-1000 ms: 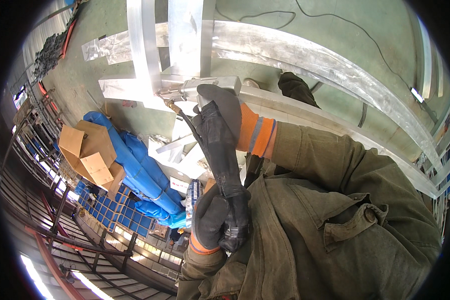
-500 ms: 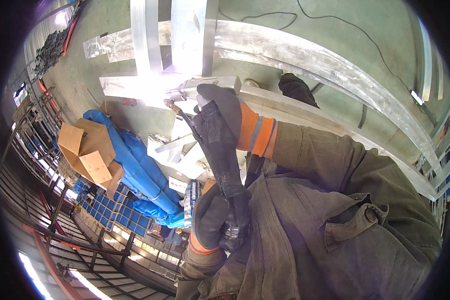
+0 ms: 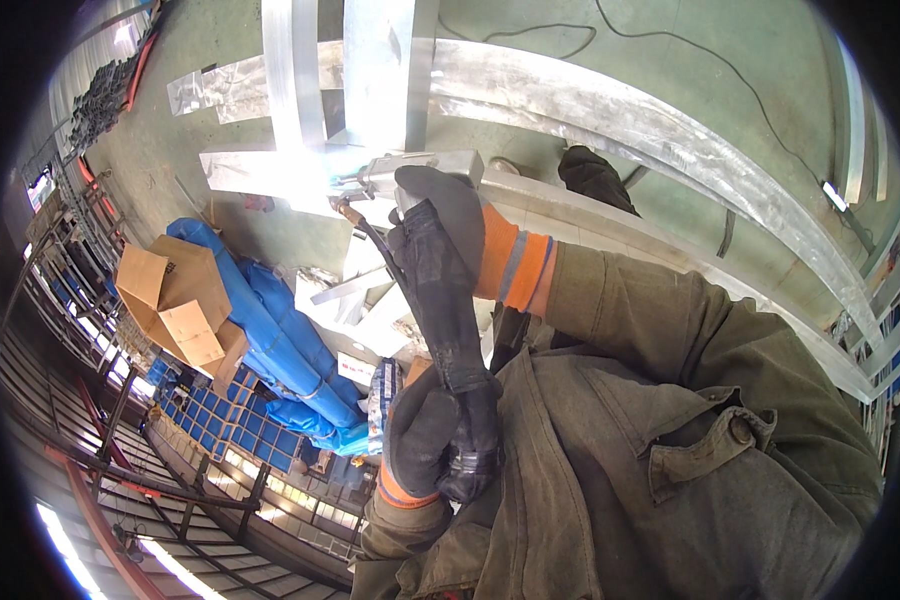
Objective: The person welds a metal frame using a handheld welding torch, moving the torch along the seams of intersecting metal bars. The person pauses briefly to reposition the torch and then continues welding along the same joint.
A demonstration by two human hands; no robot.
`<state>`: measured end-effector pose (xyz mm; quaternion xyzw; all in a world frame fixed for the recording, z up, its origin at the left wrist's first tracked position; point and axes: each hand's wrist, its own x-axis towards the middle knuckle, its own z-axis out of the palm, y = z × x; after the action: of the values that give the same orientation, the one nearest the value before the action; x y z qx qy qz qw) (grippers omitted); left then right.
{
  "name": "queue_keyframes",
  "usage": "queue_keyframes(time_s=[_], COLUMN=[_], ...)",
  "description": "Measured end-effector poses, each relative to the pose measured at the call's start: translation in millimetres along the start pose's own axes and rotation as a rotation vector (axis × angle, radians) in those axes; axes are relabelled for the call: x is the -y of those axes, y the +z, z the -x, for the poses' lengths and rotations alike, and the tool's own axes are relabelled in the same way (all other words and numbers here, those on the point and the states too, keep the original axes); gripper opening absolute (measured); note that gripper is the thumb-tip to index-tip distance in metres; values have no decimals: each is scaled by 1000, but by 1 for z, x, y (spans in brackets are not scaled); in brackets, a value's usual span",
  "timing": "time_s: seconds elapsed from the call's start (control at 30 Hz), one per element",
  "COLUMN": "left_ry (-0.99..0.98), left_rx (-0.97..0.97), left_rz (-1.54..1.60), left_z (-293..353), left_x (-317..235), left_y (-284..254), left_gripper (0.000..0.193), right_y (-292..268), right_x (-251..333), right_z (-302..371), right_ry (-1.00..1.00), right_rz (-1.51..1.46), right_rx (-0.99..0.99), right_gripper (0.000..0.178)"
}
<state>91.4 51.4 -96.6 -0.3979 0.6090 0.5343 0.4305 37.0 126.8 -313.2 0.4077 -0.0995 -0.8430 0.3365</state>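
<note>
My right hand (image 3: 448,222), in a dark glove with an orange cuff, is closed round a silver welding gun (image 3: 395,174). The gun's tip, with a brass-coloured feed tube (image 3: 346,209) under it, points left at a bright glow where an upright-lying metal tube (image 3: 378,75) meets a long metal beam (image 3: 245,172). A black wrapped cable sleeve (image 3: 435,310) runs from the gun down toward my body. Lower down, my left hand (image 3: 420,440), gloved too, is wrapped round that sleeve. The glare hides the exact spot under the tip.
A second metal tube (image 3: 292,80) lies left of the first. A broad curved beam (image 3: 630,110) sweeps across the right. At left are an open cardboard box (image 3: 185,300) and blue-wrapped bundles (image 3: 290,340). A black cable (image 3: 740,85) trails over the floor; a dark shoe (image 3: 580,170) shows beyond the beam.
The glow at the gun's tip has shrunk and turned from pinkish white to bluish, showing more of the metal around it. Both hands have hardly moved.
</note>
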Motion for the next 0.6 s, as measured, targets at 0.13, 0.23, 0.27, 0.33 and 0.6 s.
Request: queue_keyframes(time_s=[0.13, 0.23, 0.27, 0.33, 0.6], left_ry=[-33, -33, -38, -33, -2], left_rx=[22, 22, 10, -5, 13], left_rz=[21, 41, 39, 42, -1], left_z=[0, 1, 1, 1, 0], left_x=[1, 4, 4, 5, 5], left_y=[-2, -3, -2, -1, 4], left_gripper=[65, 66, 66, 67, 64], right_y=[-2, -2, -3, -3, -3], right_x=[-2, -2, -2, -3, 3], right_z=[0, -3, -4, -5, 2], right_ry=[-85, -26, -23, -27, -31], right_rz=[106, 3, 1, -3, 22], right_rx=[-12, -3, -8, -19, 30], right_gripper=[24, 23, 23, 23, 23])
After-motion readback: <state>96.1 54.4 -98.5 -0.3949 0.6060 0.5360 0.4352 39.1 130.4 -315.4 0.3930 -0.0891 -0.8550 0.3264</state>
